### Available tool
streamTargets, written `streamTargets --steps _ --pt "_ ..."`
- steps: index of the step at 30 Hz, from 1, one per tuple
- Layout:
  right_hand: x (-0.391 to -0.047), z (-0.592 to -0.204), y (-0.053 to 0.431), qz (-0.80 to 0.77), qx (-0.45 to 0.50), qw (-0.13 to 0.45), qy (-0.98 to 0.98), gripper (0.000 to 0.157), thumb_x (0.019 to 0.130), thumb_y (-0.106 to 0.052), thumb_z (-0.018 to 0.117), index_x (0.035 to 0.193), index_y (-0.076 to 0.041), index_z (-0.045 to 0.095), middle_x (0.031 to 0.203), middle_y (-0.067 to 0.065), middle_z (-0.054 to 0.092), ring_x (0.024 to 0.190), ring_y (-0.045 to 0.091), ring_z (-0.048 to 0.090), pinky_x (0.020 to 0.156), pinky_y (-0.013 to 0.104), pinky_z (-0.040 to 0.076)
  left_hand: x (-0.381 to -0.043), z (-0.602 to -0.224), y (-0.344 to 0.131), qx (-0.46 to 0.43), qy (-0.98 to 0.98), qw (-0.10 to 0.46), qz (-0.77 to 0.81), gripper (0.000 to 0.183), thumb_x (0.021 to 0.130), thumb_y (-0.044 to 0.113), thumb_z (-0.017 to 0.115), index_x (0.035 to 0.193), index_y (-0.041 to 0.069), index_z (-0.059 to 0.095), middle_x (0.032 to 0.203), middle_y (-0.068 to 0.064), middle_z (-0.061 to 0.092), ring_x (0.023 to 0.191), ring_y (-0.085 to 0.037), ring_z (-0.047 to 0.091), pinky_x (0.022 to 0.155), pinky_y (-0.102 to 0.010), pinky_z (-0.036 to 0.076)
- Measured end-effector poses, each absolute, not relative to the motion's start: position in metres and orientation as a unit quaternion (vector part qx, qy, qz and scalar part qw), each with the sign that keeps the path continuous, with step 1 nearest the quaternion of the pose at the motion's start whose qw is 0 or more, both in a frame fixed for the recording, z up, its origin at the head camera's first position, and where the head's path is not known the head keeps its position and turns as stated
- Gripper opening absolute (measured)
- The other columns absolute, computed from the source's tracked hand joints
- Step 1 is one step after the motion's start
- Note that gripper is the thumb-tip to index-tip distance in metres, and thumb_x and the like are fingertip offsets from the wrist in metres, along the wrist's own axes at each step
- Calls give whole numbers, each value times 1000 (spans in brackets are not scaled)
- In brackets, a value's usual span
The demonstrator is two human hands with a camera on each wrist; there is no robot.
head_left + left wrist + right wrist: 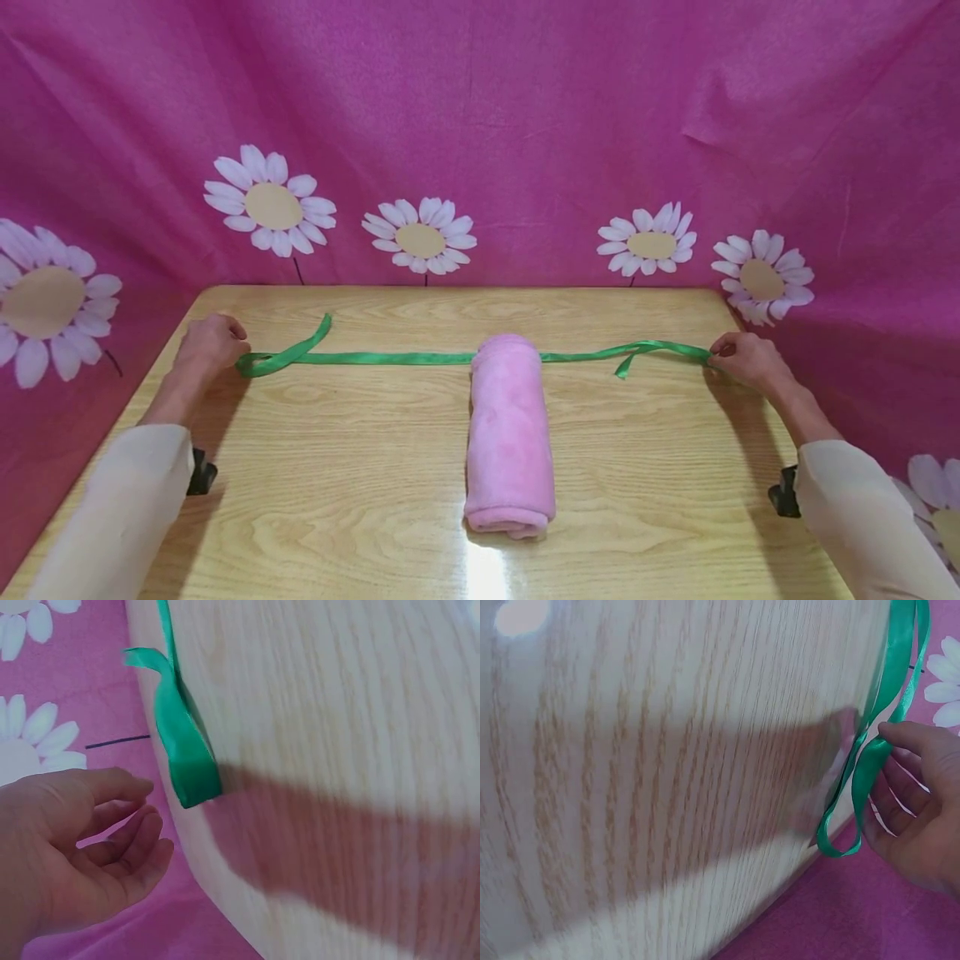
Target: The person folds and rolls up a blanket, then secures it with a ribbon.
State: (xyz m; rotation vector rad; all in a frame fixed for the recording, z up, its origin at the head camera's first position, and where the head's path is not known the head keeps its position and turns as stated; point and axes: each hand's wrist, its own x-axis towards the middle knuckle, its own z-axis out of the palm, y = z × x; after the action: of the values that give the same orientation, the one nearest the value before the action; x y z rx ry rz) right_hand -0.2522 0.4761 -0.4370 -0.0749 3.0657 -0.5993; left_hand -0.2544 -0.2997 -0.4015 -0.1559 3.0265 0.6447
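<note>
A green satin ribbon (390, 358) runs across the table, its middle hidden at the far end of a rolled pink fleece blanket (512, 442). Both ends of the ribbon fold back on themselves. My left hand (213, 337) is beside the left fold, fingers loosely bent; in the left wrist view a gap separates this hand (97, 844) from the folded ribbon (184, 754) and nothing is in it. On the other side my right hand (750, 358) pinches the right fold. The right wrist view has the ribbon (868, 769) at that hand's (922, 802) fingertips, with a loop hanging below.
The wooden table (337, 475) has rounded far corners. Behind it and at both sides hangs a magenta cloth (480, 100) printed with white daisies. Black wrist devices (201, 473) show at both sleeves.
</note>
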Motion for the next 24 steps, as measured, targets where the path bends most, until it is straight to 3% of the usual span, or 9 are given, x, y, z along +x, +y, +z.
streamTargets --steps 12,18,24 --pt "-254 -425 451 -210 -46 -12 976 36 93 -18 68 115 10 61 108 31 63 97 47 60 84 59 45 -263 -391 -262 58 973 21 222 27 92 8 63 108 -14 61 100 -28 63 92 -40 58 79 -52 48" --pt "-260 -420 419 -226 -75 -5 971 29 97 -19 63 112 5 65 106 25 66 96 40 62 82 54 49 -264 -398 -233 117 968 50 215 25 91 5 66 108 -12 65 98 -24 65 94 -38 60 83 -51 49" --pt "-261 -423 390 -220 -119 13 968 31 96 -25 67 111 2 68 101 16 70 94 34 64 81 51 50 -263 -412 -213 126 964 98 213 30 98 5 59 122 -12 61 117 -30 61 110 -42 58 90 -53 49"
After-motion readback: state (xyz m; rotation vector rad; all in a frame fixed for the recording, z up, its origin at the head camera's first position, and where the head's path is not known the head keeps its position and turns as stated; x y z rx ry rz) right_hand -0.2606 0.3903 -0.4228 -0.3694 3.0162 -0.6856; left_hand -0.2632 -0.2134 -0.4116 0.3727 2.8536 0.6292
